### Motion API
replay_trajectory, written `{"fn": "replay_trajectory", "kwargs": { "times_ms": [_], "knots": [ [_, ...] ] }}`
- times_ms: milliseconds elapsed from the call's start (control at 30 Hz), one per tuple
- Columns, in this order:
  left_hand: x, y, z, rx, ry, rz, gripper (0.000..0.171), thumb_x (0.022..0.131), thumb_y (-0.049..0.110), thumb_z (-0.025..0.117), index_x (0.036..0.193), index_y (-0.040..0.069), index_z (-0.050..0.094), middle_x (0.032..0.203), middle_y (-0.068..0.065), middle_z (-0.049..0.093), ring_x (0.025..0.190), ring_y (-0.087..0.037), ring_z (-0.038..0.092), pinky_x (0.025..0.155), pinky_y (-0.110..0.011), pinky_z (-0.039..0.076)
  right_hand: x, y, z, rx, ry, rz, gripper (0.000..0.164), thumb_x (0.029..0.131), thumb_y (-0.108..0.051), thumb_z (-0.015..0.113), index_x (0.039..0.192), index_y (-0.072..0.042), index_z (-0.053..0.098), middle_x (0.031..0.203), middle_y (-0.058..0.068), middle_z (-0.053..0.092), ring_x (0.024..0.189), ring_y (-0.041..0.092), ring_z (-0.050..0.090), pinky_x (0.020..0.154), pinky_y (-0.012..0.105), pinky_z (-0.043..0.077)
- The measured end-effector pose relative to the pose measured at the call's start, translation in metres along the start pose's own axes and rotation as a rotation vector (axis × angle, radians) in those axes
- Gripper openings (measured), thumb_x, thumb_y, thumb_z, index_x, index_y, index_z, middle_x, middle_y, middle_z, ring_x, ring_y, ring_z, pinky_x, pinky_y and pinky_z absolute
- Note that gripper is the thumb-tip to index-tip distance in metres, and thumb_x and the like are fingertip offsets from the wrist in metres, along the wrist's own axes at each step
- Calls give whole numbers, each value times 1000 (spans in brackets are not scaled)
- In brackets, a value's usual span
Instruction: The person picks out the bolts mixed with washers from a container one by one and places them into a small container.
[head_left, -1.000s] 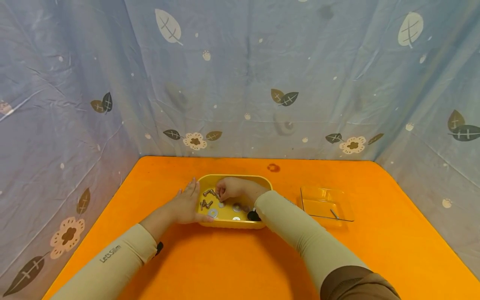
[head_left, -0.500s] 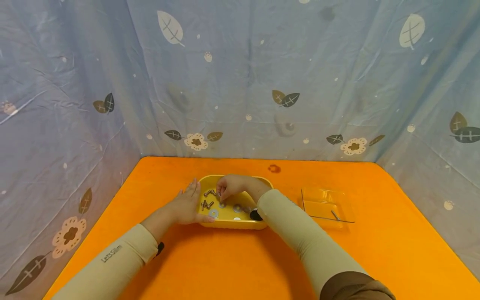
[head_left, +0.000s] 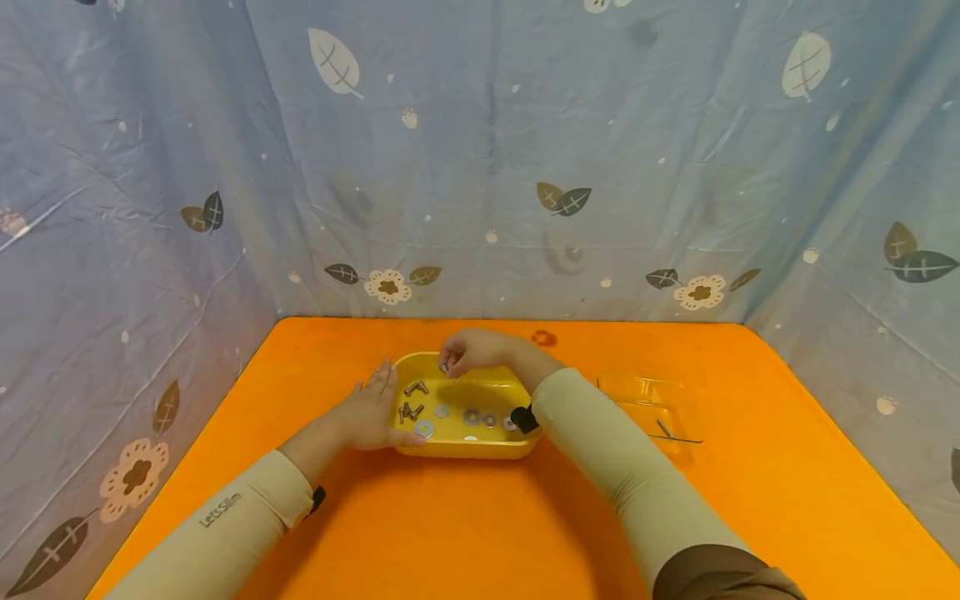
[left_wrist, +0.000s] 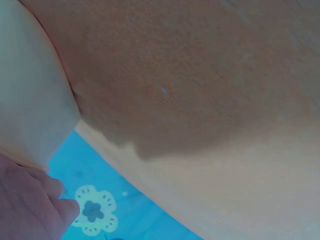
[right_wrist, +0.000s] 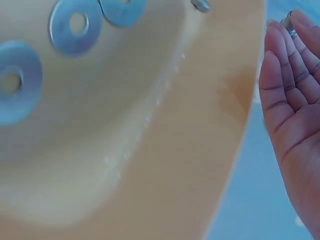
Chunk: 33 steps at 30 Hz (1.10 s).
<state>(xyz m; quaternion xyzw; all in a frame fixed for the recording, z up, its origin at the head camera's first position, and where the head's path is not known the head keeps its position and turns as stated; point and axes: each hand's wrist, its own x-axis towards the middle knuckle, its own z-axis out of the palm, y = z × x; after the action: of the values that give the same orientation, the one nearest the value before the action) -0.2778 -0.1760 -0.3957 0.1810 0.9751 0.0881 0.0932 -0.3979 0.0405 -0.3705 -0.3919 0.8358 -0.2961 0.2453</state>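
While resting the left hand (head_left: 363, 419), released and straight-fingered, on the left end of the yellow tray (head_left: 465, 451), might let it skid if bumped.
Farther in, might lose anything dropped among flat washers (head_left: 472, 417) on the tray's floor or loose bolts (head_left: 412, 412) toward its left end. Near the tray's far rim, left of middle, grasps what looks like a small bolt (right_wrist: 288, 23) in the right hand (head_left: 474, 352), pinched between thumb and fingers; could drop it through too shallow a grip. Looks silvery and roughly cylindrical; mostly covered by fingers, so cannot tell head or thread.
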Motion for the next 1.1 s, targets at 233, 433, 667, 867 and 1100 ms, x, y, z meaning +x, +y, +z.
{"fn": "replay_trajectory", "kwargs": {
  "times_ms": [233, 433, 667, 867, 1100],
  "knots": [
    [0, -2, 2, -18, 8, 2, 129, 64, 80, 52, 142, -11, 4, 148, -28, -4, 137, -39, 4, 106, -58, 11, -24, -5, -17, -39, 30, -36, 13, 86, -11, 64, 98, -6, 63, 87, 1, 64, 81, 13, 58, 76, 24, 48],
    [-2, -2, -1, -12, 17, 7, 129, 64, 79, 52, 141, -12, 5, 148, -29, -4, 137, -39, 4, 105, -59, 11, -47, -5, -29, -47, 85, -65, 12, 85, -12, 65, 96, -8, 63, 86, 1, 63, 81, 13, 59, 76, 25, 49],
    [-2, 1, -2, -16, -2, 16, 127, 66, 78, 52, 142, -11, 3, 148, -27, -8, 137, -39, 2, 106, -58, 10, -83, -5, -41, -25, 107, -85, 11, 84, -10, 66, 94, -6, 63, 84, 2, 62, 79, 16, 59, 75, 27, 49],
    [-1, -1, 1, -13, 11, 23, 127, 66, 77, 53, 141, -12, 3, 147, -29, -6, 137, -39, 2, 105, -59, 10, -112, 10, -50, -2, 130, -31, 16, 84, -9, 65, 97, 0, 62, 84, 4, 62, 79, 20, 59, 75, 28, 50],
    [1, -2, 3, -20, 22, 19, 128, 65, 78, 53, 142, -11, 2, 148, -28, -6, 137, -39, 2, 105, -59, 10, -145, 29, -54, -10, 201, 31, 14, 84, -7, 65, 97, -1, 62, 84, 5, 62, 81, 20, 58, 75, 29, 50]
  ]
}}
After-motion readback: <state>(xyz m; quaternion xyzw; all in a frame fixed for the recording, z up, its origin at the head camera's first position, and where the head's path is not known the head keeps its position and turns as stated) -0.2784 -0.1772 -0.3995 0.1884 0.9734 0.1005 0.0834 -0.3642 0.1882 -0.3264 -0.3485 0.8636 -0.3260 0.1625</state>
